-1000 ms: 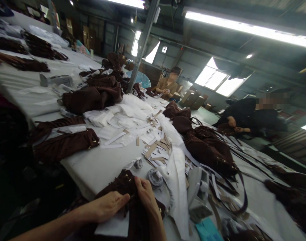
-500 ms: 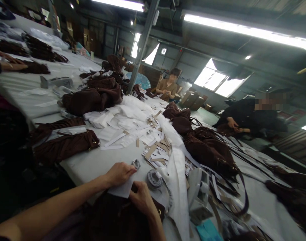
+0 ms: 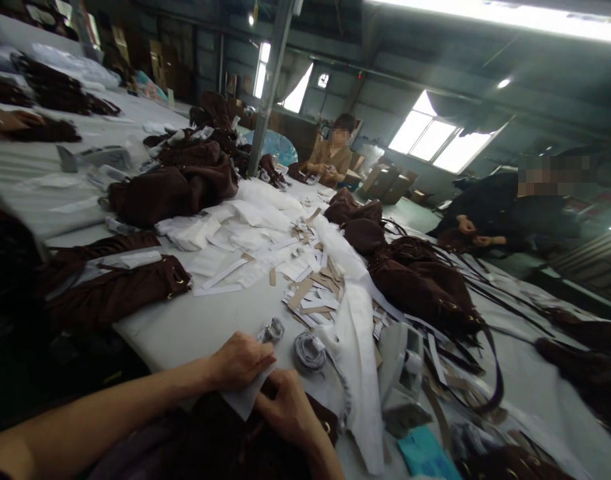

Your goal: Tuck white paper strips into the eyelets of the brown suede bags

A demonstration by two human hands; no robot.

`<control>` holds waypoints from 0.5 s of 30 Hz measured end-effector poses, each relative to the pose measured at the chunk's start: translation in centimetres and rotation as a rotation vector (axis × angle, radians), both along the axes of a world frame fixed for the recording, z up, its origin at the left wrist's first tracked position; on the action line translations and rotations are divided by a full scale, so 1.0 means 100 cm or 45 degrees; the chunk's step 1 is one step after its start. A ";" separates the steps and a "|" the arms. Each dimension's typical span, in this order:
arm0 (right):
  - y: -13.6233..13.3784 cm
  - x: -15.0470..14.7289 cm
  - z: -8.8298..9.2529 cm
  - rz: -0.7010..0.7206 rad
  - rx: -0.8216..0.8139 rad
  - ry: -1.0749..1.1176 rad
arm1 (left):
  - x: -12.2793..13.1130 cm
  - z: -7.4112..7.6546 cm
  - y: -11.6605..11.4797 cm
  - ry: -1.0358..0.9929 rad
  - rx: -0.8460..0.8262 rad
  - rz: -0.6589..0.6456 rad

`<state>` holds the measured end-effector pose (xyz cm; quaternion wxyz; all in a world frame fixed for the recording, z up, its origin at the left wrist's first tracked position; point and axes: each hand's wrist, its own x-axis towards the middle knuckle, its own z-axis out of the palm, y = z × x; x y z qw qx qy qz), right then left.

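So left hand (image 3: 240,360) is pinching white paper (image 3: 243,400) onto the brown bag (image 3: 210,440), right hand (image 3: 285,410) curled gripping the bag. Paper's only half tucked imo, more bags (image 3: 170,193) at 11 o'clock.

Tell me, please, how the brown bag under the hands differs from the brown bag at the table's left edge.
The near bag lies under the left hand and right hand, partly covered by a white sheet; the left-edge bag lies untouched. The near bag is mostly cut off by the frame; the left-edge bag shows stretched out lengthwise. Both are dark brown with brass rings.
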<state>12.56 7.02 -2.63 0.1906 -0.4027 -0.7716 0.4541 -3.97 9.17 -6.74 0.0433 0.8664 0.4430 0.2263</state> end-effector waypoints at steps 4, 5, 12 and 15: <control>0.003 0.004 -0.003 -0.002 0.010 -0.082 | -0.012 -0.014 0.008 -0.072 0.064 -0.034; 0.005 0.008 -0.004 -0.009 -0.004 -0.103 | -0.017 -0.016 0.011 -0.077 0.061 -0.033; 0.018 0.066 0.008 -0.148 -0.035 -0.238 | -0.058 -0.014 0.036 -0.115 -0.014 0.029; 0.011 0.078 0.014 -0.109 0.019 -0.259 | -0.064 0.009 0.044 -0.134 -0.125 0.006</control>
